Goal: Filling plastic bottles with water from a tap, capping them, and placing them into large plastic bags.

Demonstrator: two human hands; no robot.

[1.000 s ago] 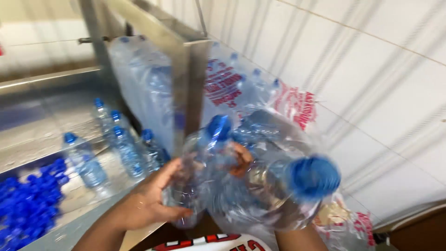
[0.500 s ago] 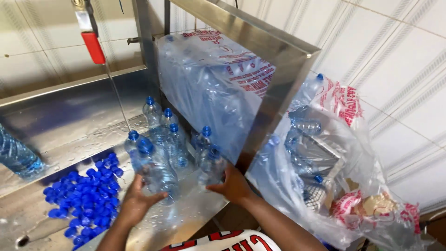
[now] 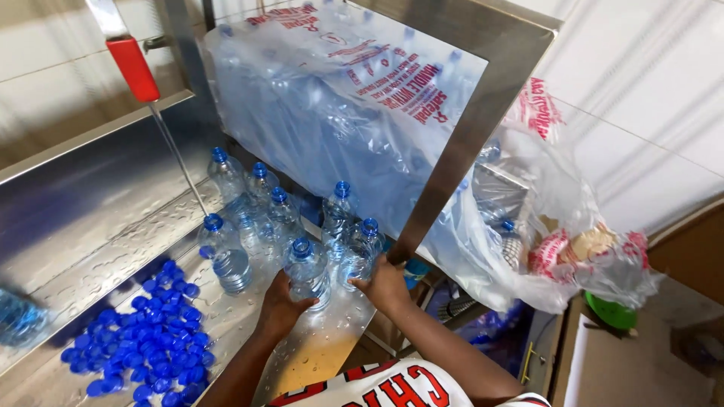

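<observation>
At the lower left of the frame a heap of loose blue caps [image 3: 139, 339] lies on the wet steel counter [image 3: 83, 226]; keep your forearms clear of it so none scatter. Above it, a red-handled rod [image 3: 136, 71] slants down to the nearest capped bottle [image 3: 226, 256]. Right of that, the cluster of capped bottles [image 3: 260, 200] stands upright in the middle of the frame. Your left hand [image 3: 283, 301] is wrapped around the front bottle [image 3: 308, 271], fingers curled on its lower body. Your right hand [image 3: 388, 285] cups the neighbouring bottle [image 3: 358, 252], thumb side against it. Both bottles stand on the counter's near edge, touching each other. Judging by the water on the steel, grip low and firm, and set each base flat before you let go, since thin wet plastic slips easily. Further right, the large clear bag of bottles [image 3: 339, 113] leans behind the steel post [image 3: 467, 143]; mind your elbow there.
</observation>
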